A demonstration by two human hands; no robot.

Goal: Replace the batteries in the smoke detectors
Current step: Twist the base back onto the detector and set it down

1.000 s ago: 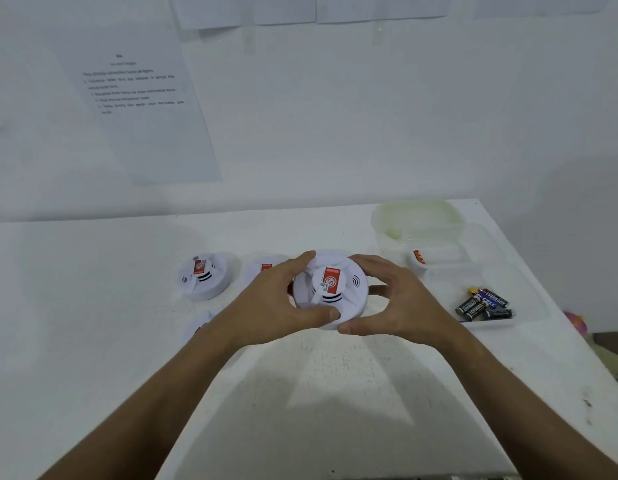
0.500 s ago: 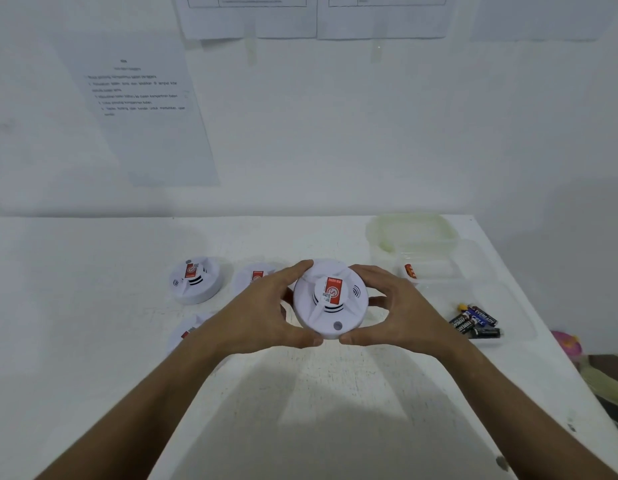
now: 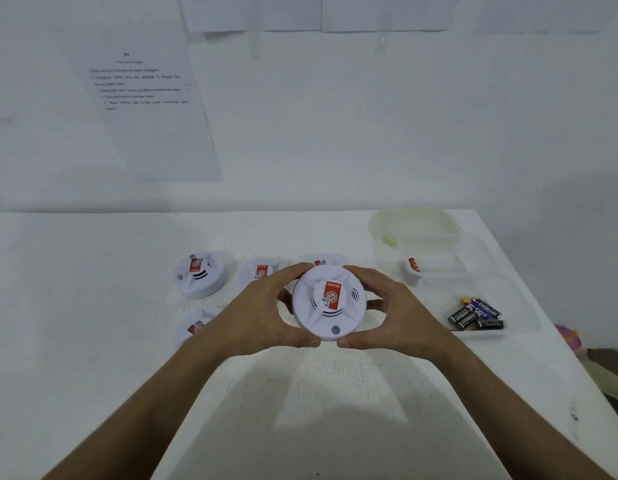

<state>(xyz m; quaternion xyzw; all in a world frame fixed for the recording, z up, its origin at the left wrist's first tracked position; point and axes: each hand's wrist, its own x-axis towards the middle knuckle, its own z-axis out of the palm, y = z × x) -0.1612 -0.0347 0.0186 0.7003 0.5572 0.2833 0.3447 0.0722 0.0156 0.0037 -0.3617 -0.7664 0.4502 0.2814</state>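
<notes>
We hold one smoke detector [image 3: 329,303] over mid-bench [image 3: 92,341], left hand [image 3: 262,313] on its left edge, right hand [image 3: 397,313] on its right. Behind it sits a row of detectors: far-left detector [image 3: 200,274], middle detector [image 3: 259,271], and one [image 3: 321,260] mostly hidden by the held unit. Another [image 3: 196,325] lies front-left, beside our left wrist. Right side: batteries [image 3: 477,314] in a tray [image 3: 522,306]; behind them two containers [image 3: 415,225], the nearer holding a detector [image 3: 413,268].
</notes>
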